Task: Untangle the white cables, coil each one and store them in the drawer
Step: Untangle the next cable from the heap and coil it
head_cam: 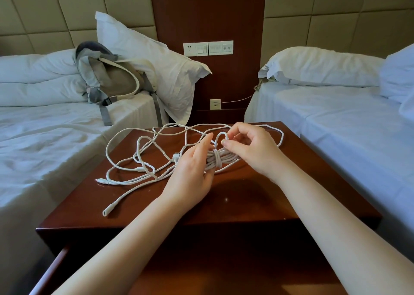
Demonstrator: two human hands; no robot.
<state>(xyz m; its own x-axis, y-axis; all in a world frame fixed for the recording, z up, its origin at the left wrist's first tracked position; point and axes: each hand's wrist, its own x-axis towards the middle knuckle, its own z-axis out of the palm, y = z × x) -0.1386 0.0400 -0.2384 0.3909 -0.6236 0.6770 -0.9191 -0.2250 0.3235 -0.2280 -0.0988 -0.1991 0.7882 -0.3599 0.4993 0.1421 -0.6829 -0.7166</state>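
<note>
A coiled bundle of white cable (220,159), wrapped round its middle, sits between my hands on the dark wooden nightstand (257,196). My left hand (192,171) holds the bundle's left end, its fingers reaching forward along the coil. My right hand (251,146) pinches a small loop of that cable's free end just above the bundle. Loose white cables (139,158) sprawl tangled over the left and back of the top, with a connector end (105,213) near the front left. The open drawer (56,270) shows below the front edge, mostly hidden by my arms.
A bed with white bedding (44,137) stands on the left, carrying a grey-beige backpack (112,79) and a pillow (156,66). Another white bed (336,115) lies to the right. Wall sockets and switches (208,48) sit on the wooden panel behind.
</note>
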